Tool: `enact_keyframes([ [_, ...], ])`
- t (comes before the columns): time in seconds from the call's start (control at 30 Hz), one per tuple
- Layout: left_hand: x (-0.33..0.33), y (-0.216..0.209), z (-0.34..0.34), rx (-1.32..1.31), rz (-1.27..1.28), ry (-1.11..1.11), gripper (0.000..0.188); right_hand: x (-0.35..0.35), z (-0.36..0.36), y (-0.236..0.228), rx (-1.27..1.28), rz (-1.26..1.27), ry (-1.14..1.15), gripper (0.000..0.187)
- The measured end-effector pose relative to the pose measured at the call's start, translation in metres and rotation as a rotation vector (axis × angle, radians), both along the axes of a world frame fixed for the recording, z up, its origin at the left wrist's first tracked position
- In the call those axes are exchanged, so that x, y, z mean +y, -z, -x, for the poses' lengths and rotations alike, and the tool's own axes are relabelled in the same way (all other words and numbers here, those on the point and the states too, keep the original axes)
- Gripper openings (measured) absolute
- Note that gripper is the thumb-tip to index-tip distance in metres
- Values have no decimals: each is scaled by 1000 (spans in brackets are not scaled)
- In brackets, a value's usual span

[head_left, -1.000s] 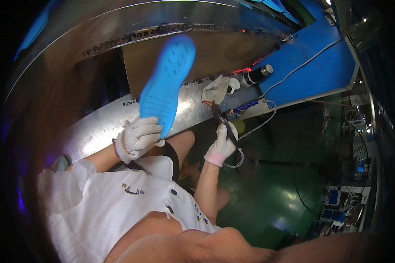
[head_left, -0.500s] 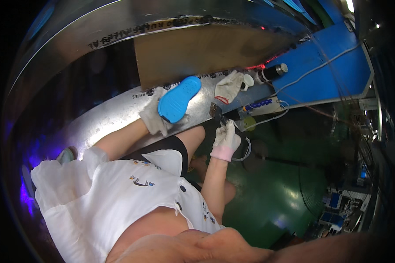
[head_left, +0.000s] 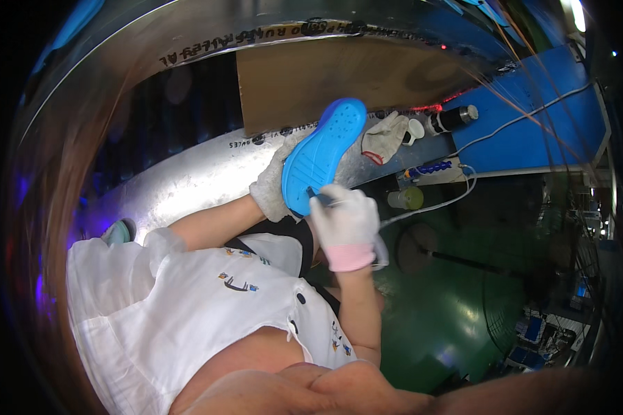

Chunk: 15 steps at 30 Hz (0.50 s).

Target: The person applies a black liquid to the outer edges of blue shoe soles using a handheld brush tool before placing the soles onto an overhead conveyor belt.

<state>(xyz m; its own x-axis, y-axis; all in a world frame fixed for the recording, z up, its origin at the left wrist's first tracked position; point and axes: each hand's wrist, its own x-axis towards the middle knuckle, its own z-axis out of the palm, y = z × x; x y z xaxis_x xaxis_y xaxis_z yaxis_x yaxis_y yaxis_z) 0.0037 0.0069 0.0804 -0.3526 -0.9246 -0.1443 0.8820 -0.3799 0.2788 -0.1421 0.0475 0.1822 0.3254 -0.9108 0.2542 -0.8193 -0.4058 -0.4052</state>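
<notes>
My left hand [head_left: 271,188], in a grey-white knit glove, holds a bright blue shoe sole [head_left: 325,149] from its left side and underneath. Small holes dot the sole's upper end, and grooves cross its lower half. My right hand [head_left: 349,216], gloved in white with a pink cuff, is closed round a small dark hand tool [head_left: 311,193]. The tool's tip is over the lower part of the sole; whether it touches cannot be told. Fingers and blur hide most of the tool.
Beyond the sole, a metal ledge [head_left: 208,166] carries a spare white glove [head_left: 386,138], a white cup [head_left: 415,129] and a black bottle [head_left: 453,120]. Brown board [head_left: 291,76] lies behind. A pale hose [head_left: 432,205] loops near a yellowish round container [head_left: 410,198] at the right.
The right hand has come left and onto the sole with the dark tool. The left hand has turned the sole and shifted it right in the picture. The view has moved slightly too.
</notes>
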Motion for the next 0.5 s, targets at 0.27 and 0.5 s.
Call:
enact_keyframes([
  [0.27,15,-26,19,393,-59,161,78,-4,-2,5,-371,359,-32,19],
  [0.5,7,-5,16,253,17,152,78,11,1,0,-236,396,-126,29],
])
